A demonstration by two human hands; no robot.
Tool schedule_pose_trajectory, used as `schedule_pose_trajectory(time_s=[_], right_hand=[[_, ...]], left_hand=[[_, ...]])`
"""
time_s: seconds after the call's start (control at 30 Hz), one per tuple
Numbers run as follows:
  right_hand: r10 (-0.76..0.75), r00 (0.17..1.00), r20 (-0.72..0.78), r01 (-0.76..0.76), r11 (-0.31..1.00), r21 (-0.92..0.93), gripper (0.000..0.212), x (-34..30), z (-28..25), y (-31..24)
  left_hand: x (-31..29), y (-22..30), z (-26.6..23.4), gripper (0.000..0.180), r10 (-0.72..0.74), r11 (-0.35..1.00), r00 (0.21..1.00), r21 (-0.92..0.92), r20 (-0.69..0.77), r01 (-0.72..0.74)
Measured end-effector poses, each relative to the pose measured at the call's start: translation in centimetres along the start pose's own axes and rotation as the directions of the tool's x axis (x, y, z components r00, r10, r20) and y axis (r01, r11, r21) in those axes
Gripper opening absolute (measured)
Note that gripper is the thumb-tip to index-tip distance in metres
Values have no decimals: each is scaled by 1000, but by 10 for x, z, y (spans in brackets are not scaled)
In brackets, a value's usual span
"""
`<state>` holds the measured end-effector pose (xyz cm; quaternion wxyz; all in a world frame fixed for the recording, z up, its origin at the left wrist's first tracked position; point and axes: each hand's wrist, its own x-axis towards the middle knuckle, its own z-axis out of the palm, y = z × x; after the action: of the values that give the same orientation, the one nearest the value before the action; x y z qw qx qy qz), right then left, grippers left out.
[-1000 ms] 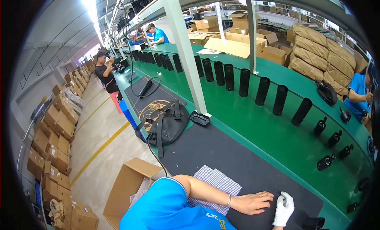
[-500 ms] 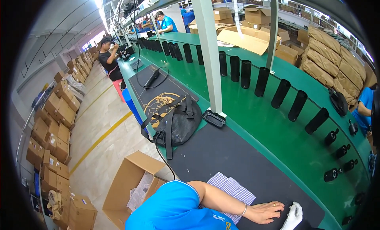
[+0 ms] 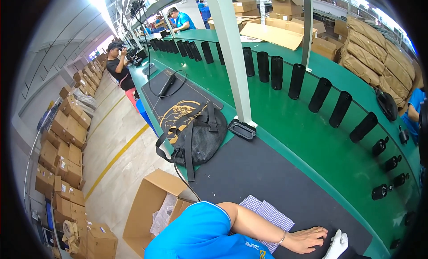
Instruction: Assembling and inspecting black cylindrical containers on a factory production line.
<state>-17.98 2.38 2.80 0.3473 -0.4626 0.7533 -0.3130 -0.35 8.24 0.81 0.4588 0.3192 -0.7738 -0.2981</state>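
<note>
My bare left hand (image 3: 306,239), with a bracelet at the wrist, lies palm down on the dark grey mat (image 3: 267,170), its fingers apart and nothing in them. Just right of it, my right hand (image 3: 337,244) wears a white glove. Its fingers are together and curled on the mat, with no object showing in them; the lower edge cuts off part of this hand. A checked cloth (image 3: 267,214) lies flat beside and partly under my left forearm.
Black cylinders (image 3: 319,95) stand in a row along the green bench (image 3: 290,121), with smaller black parts (image 3: 380,191) at right. A black mesh bag (image 3: 200,143), a black tray (image 3: 242,129) and a post (image 3: 232,58) are ahead. An open carton (image 3: 147,210) stands at left.
The view has shifted slightly, so the bench and cylinders sit a little differently in the picture. Both hands stay at their places on the mat.
</note>
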Motion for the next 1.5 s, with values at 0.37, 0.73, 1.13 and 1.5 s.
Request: schedule_pose_trajectory(time_s=[0.37,0.73,1.13,1.5], right_hand=[[-127,987,103,128,992,-6,38,19,-7,27],[-153,977,150,163,985,-61,38,17,-16,25],[-24,981,193,19,999,30,34,7,-21,6],[-41,976,214,35,999,31,30,15,-24,14]], left_hand=[[2,3,1,17,-60,998,998,-27,11,61],[9,9,-3,8,-115,985,993,-133,-1,114],[4,-4,-4,9,-64,985,990,-148,127,83],[8,3,-2,20,-125,982,992,-139,27,127]])
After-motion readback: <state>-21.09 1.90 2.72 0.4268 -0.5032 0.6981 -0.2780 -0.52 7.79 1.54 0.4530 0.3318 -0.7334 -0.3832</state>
